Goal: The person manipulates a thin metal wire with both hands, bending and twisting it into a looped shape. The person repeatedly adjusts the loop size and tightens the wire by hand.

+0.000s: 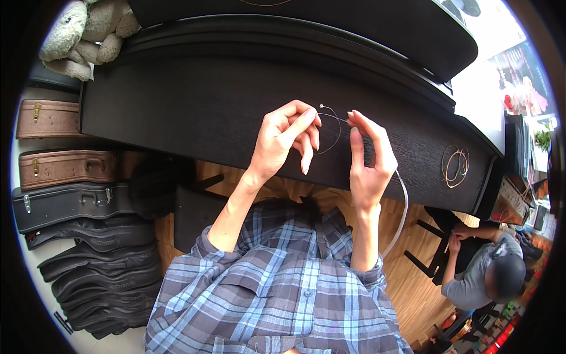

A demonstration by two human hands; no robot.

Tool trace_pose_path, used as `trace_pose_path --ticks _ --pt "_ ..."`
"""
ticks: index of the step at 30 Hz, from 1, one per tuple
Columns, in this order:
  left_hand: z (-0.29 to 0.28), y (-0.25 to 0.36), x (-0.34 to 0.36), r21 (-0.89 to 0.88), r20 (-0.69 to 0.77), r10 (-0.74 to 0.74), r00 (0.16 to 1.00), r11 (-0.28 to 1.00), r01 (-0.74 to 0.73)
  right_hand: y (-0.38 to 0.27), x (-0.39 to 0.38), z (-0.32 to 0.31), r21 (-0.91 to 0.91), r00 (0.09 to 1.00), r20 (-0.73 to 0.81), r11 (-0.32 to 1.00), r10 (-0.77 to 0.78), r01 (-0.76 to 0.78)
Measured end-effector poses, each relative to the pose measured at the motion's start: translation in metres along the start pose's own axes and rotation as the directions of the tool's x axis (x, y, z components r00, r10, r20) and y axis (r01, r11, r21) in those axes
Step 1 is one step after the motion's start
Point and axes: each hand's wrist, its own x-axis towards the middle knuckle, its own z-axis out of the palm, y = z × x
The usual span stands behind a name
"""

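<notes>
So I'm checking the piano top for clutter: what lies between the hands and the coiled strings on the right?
In the head view, only bare dark piano top lies between the right hand and the coiled strings.

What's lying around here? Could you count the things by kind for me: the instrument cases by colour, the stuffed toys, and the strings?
Brown hard cases: 2
Black hard case: 1
Stuffed toy: 1
String held between left hand and right hand, the loose string: 1
Coiled strings bundle on the dark surface: 1
Total: 6
The soft black bags are too piled up to count.
</notes>
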Motion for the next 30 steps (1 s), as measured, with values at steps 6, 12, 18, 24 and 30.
trace_pose_path --ticks 6,12,18,24,30 --pt "-0.001 0.001 -0.001 -0.002 0.021 -0.009 1.0 1.0 0.009 0.002 0.0 0.002 0.496 0.952 0.14 0.813 0.271 -0.304" --pt "0.0 0.002 -0.001 0.014 0.036 -0.006 0.999 1.0 0.006 0.002 0.002 0.001 0.607 0.91 0.185 0.685 0.371 -0.403" --pt "0.003 0.002 -0.002 0.078 0.017 0.009 1.0 0.997 -0.01 0.003 0.002 0.002 0.648 0.9 0.203 0.636 0.387 -0.419" --pt "0.006 0.005 -0.004 0.075 0.032 0.031 0.999 0.997 -0.033 0.002 0.002 0.005 0.641 0.913 0.195 0.658 0.359 -0.396" --pt "0.018 0.002 -0.006 0.267 -0.055 0.01 0.998 0.964 0.005 0.0 0.002 0.001 0.573 0.924 0.205 0.726 0.323 -0.381"
